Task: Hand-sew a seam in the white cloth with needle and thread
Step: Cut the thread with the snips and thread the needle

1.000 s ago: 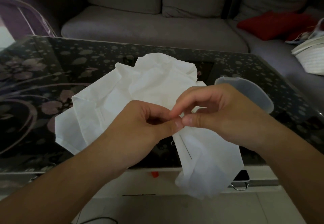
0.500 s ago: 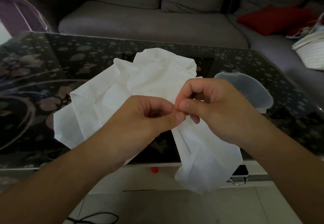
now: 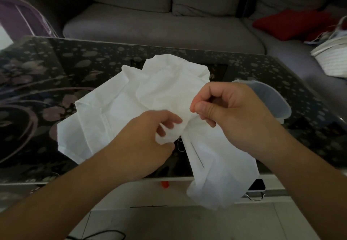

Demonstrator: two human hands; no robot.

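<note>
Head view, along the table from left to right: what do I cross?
Bare patterned glass table → white cloth → left hand gripping a fold of it → right hand, fingers pinched → translucent plastic lid.

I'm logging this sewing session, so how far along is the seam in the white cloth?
Done: no finished stitch line shows on the white cloth. In hand: the left hand grips a fold of it, the right hand pinches something too small to tell beside it, and loose thread hangs below the fold. Left: apparently most of the seam.
</note>
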